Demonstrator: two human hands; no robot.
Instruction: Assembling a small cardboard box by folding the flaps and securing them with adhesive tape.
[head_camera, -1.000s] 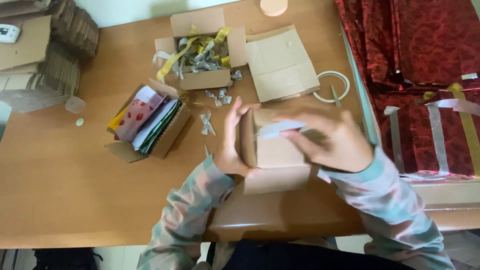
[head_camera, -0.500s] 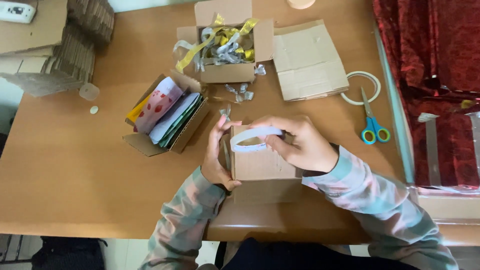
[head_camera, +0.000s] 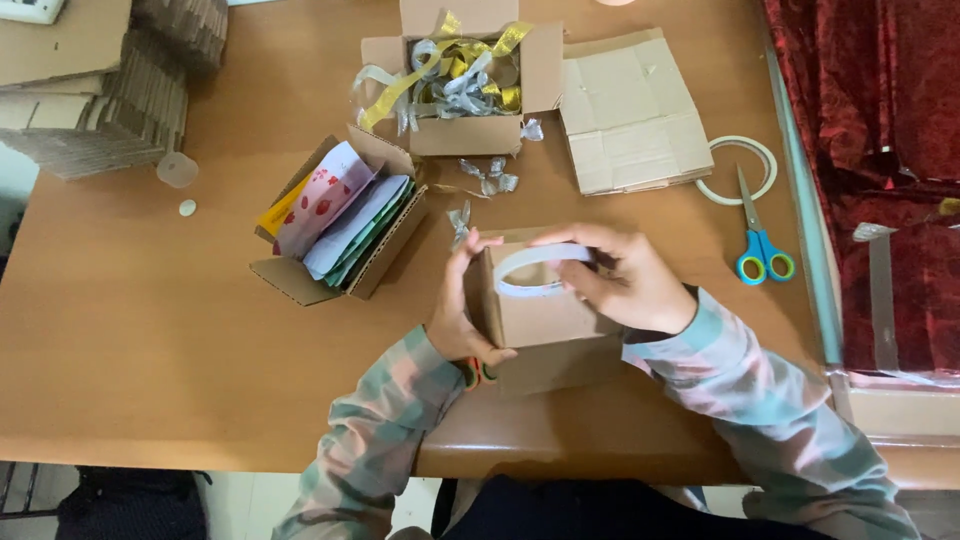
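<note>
Between the two hands, a small brown cardboard box (head_camera: 540, 300) stands on the wooden table (head_camera: 150, 330). The left hand (head_camera: 457, 310) is clamped on the box's left wall, fingers over the upper edge, which appears to steady the box. The right hand (head_camera: 625, 280) lies over the top right edge and pinches a white tape roll (head_camera: 540, 270), held flat against the box top. Beyond the grip, an open box of gold and silver ribbon (head_camera: 460, 90) stands, with a flattened cardboard sheet (head_camera: 625, 115) beside it. Left of the grip, an open box of coloured papers (head_camera: 335, 220) stands. Right of the grip, blue-handled scissors (head_camera: 758, 240) lie, with a second tape ring (head_camera: 740, 170) beside them.
</note>
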